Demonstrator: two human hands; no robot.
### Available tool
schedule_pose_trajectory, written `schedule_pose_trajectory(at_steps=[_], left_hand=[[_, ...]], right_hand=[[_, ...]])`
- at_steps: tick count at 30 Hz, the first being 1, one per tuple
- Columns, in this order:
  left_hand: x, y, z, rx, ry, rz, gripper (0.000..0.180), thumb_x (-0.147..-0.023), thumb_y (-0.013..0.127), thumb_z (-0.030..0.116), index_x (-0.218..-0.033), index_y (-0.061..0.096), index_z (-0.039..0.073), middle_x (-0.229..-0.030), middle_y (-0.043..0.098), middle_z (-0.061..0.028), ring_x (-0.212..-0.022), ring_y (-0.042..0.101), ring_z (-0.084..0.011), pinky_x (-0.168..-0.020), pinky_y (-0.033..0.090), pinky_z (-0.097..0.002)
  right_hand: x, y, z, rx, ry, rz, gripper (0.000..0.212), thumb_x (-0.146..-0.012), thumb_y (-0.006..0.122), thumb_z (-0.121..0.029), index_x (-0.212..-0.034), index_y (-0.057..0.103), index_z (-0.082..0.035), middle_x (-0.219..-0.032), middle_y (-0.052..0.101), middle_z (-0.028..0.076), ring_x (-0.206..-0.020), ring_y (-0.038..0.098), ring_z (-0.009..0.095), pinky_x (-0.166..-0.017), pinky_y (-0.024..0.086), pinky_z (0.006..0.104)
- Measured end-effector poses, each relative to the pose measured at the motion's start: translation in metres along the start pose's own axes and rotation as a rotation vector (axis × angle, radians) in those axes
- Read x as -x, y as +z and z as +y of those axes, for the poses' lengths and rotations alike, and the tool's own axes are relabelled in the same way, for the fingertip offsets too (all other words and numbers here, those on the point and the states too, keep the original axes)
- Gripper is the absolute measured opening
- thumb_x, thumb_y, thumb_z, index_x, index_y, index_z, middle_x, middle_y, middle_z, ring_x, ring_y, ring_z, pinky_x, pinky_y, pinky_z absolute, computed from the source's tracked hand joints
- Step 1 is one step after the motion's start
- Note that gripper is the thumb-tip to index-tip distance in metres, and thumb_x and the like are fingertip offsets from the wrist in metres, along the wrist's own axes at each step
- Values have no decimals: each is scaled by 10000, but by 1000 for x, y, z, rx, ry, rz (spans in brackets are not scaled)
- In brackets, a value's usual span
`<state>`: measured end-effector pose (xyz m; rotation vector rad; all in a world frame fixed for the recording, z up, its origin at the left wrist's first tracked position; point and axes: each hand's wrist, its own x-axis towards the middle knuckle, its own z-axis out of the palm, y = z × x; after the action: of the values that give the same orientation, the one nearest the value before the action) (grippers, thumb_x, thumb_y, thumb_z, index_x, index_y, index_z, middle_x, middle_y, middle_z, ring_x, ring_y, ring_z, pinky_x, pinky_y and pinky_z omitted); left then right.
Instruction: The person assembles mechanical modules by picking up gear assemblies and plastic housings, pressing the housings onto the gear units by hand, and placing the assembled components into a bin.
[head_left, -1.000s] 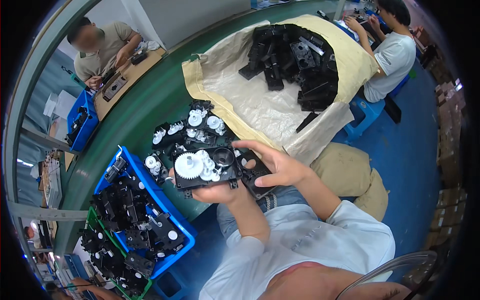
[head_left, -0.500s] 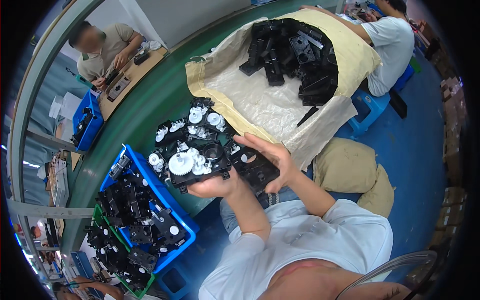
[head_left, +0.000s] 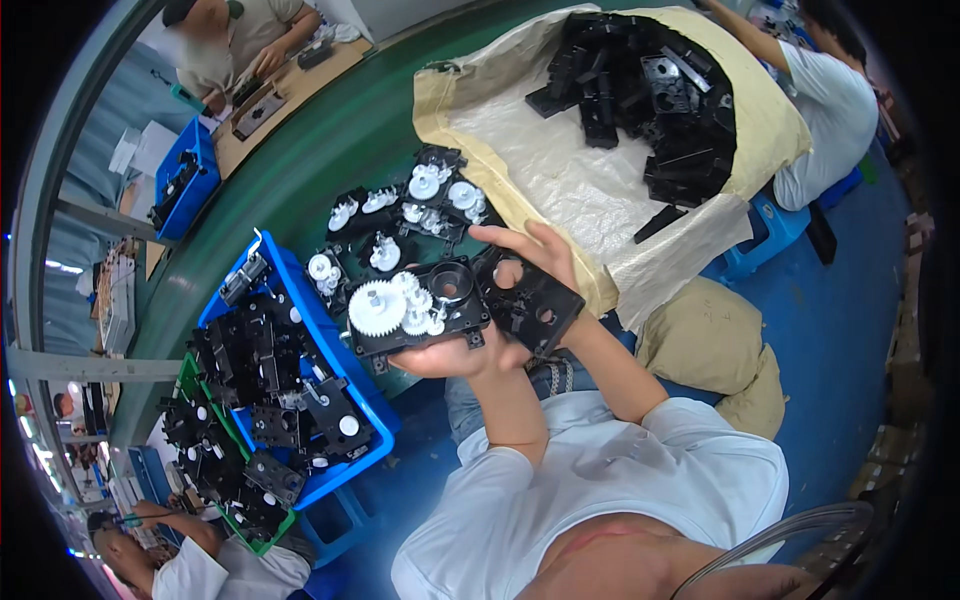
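Observation:
My left hand (head_left: 440,359) cradles a black gearbox housing (head_left: 463,322) from below, its fingers curled under it. A large white gear and several smaller white gears sit in the housing's open top, beside a round black socket. In my right hand (head_left: 548,252) is a flat black cover plate (head_left: 518,307) with round holes, held tilted just right of the housing. Its left edge overlaps or meets the housing's right end; whether they touch I cannot tell. Beyond both hands, several black assemblies with white gears (head_left: 424,183) lie on the green tabletop (head_left: 285,165).
An open woven sack (head_left: 570,190) of black plastic parts lies at the far right. Left of my hands are a blue crate (head_left: 365,455) and a green crate (head_left: 262,545) of black parts. Co-workers sit at far left, far right and lower left. A stuffed sack (head_left: 705,345) rests at right.
The whole view has shifted, so the table and sack appear higher and further right. The cover plate has turned more upright beside the housing. Both hands keep their hold.

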<state>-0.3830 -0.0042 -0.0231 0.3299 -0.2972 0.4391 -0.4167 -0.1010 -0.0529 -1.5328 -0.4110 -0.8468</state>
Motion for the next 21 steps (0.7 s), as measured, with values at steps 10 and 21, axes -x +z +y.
schedule_pose_trajectory(at_steps=[10,21], left_hand=[[-23,2,13,-707,-151,-17,276,-974,389,237,-977,555,17,-888,577,-59,-745,514,-128,-703,429,-238],[-20,11,12,-863,-253,-114,224,-958,465,191,-796,526,49,-693,460,26,-620,360,-54,-564,309,-195]], right_hand=[[-20,-13,-11,-41,483,44,792,-790,606,-600,-1282,430,-4,-859,655,111,-754,608,200,-734,466,294],[-21,-3,-16,-175,591,49,604,-811,514,-533,-1101,597,-10,-680,628,77,-637,569,175,-646,447,273]])
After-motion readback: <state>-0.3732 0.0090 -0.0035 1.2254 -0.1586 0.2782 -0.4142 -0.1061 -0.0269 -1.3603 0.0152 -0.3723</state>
